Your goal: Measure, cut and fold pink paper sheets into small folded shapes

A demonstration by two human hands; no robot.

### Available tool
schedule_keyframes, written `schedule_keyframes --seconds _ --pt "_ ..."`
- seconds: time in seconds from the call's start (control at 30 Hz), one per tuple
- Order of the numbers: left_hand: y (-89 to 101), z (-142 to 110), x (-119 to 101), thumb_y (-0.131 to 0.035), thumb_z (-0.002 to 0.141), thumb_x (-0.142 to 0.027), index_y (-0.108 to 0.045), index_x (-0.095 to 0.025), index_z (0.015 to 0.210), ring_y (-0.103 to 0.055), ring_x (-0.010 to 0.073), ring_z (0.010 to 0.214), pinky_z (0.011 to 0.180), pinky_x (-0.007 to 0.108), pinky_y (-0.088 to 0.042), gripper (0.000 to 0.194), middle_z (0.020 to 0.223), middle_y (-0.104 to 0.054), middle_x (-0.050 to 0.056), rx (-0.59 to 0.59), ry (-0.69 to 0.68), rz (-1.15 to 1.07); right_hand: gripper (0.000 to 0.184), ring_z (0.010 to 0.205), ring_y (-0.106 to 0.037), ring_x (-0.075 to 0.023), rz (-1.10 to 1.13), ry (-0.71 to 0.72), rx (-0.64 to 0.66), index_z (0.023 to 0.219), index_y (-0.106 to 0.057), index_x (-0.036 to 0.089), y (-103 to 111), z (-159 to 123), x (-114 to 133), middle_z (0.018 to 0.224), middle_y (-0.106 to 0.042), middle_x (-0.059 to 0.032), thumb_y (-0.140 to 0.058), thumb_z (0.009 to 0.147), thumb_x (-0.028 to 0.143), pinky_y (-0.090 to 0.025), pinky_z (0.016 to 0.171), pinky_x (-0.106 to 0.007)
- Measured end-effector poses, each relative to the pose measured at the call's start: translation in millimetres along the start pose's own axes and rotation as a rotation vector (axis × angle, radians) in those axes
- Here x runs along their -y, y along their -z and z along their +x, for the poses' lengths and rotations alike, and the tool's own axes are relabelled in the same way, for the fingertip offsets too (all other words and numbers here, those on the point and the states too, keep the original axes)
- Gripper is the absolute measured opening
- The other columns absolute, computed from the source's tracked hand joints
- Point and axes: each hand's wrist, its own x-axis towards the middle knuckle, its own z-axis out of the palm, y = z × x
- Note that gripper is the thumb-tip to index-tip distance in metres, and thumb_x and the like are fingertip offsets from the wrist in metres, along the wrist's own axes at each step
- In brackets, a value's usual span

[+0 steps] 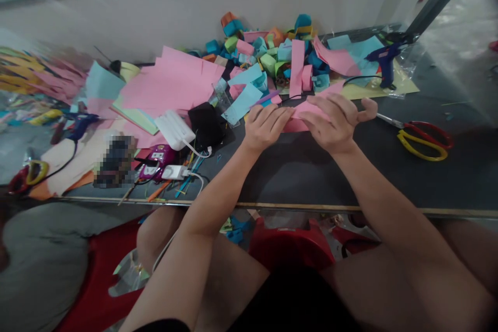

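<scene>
A strip of pink paper (310, 110) is stretched between my two hands, just above the dark table (295, 166). My left hand (265, 127) pinches its left end, fingers closed on it. At the other end, the thumb and fingers of my right hand (332, 122) press the paper, with the little finger held out. Parts of the strip are hidden behind my fingers. Behind my hands lies a heap of small coloured paper pieces, among them an upright pink strip (298, 68) and a light blue strip (248, 101). Scissors with red and yellow handles (424, 140) rest to the right of my right hand.
A blue glue gun (385, 62) stands at the back right; another glue gun (80, 123) lies left. Pink sheets (167, 85), a white power strip (174, 128), a black box-like item (206, 124) and a purple device (159, 158) cover the left side. A co-worker's leg (46, 264) is beside me.
</scene>
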Motion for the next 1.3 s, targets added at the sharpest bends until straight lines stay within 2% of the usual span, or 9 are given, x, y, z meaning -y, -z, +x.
schedule_keyframes --seconds 0.1,0.2,0.37,0.57,0.73,0.9,1.0,1.13,1.3 --pt "-1.7 1 0 -0.059 0.105 -0.042 -0.073 -0.024 0.121 -0.076 0.0246 0.106 0.1 0.041 -0.052 0.028 0.105 -0.082 0.008 -0.059 0.066 0.005 0.026 0.124 -0.063 -0.0324 -0.051 0.012 -0.09 0.103 -0.075 0.035 5 2 -1 0.11 -0.073 -0.006 -0.054 0.104 0.05 -0.039 0.111 -0.062" --pt "-2.0 3 7 -0.055 0.106 -0.046 -0.074 -0.023 0.12 -0.074 0.0266 0.11 0.104 0.045 -0.051 0.034 0.109 -0.082 0.01 -0.09 0.139 -0.06 0.031 0.126 -0.06 -0.0368 -0.092 -0.034 -0.154 0.105 -0.076 0.031 12 4 -10 0.108 -0.07 -0.011 -0.053 0.104 0.052 -0.039 0.108 -0.062" --pt "-0.7 7 18 -0.043 0.111 -0.039 -0.075 -0.023 0.124 -0.073 0.0222 0.114 0.104 0.041 -0.054 0.038 0.116 -0.081 0.009 -0.13 0.005 -0.138 0.029 0.124 -0.057 -0.0399 -0.099 -0.133 -0.104 0.102 -0.075 0.028 12 2 -26 0.112 -0.068 -0.0162 -0.055 0.103 0.048 -0.037 0.104 -0.063" --pt "-3.9 4 11 -0.046 0.11 -0.025 -0.075 -0.025 0.126 -0.073 0.0183 0.116 0.101 0.035 -0.057 0.033 0.118 -0.081 0.007 -0.058 -0.152 -0.141 0.025 0.115 -0.061 -0.0335 -0.193 -0.103 -0.23 0.093 -0.073 0.03 1 -1 -40 0.114 -0.074 -0.0103 -0.055 0.103 0.046 -0.04 0.101 -0.058" --pt "-7.1 1 3 -0.046 0.11 -0.019 -0.07 -0.025 0.137 -0.074 0.0179 0.12 0.099 0.032 -0.06 0.037 0.132 -0.077 0.009 0.035 -0.212 -0.067 0.018 0.107 -0.066 -0.0296 -0.201 -0.02 -0.06 0.101 -0.067 0.027 -7 -5 -20 0.107 -0.076 -0.0069 -0.059 0.096 0.042 -0.04 0.102 -0.053" --pt "-9.1 3 -2 -0.049 0.11 -0.023 -0.075 -0.021 0.126 -0.076 0.0177 0.116 0.091 0.028 -0.063 0.031 0.129 -0.078 0.011 0.038 -0.212 0.023 0.009 0.093 -0.069 -0.02 -0.164 0.082 0.13 0.096 -0.062 0.026 -14 -6 -1 0.092 -0.075 0.0005 -0.053 0.096 0.027 -0.037 0.104 -0.046" --pt "-9.5 4 -3 -0.049 0.109 -0.021 -0.076 -0.02 0.125 -0.076 0.0189 0.117 0.094 0.03 -0.064 0.031 0.127 -0.079 0.011 0.035 -0.192 -0.043 0.007 0.09 -0.068 -0.0193 -0.178 0.064 0.161 0.095 -0.06 0.026 -15 -5 -3 0.089 -0.073 0.0015 -0.053 0.095 0.024 -0.037 0.104 -0.045" --pt "-10.5 2 -1 -0.05 0.109 -0.022 -0.073 -0.02 0.129 -0.074 0.0206 0.123 0.102 0.035 -0.063 0.032 0.126 -0.079 0.01 0.125 -0.154 -0.127 0.008 0.091 -0.067 -0.021 -0.149 0.046 0.15 0.1 -0.058 0.025 -14 -3 -5 0.092 -0.073 0.0004 -0.054 0.093 0.022 -0.036 0.105 -0.046" --pt "-10.9 1 -1 -0.051 0.109 -0.025 -0.076 -0.02 0.123 -0.076 0.0211 0.118 0.096 0.035 -0.065 0.03 0.117 -0.082 0.01 0.129 -0.165 -0.157 0.015 0.09 -0.066 -0.0223 -0.07 0.04 0.163 0.1 -0.056 0.027 -11 -2 1 0.091 -0.071 0.0002 -0.056 0.087 0.02 -0.037 0.105 -0.046"
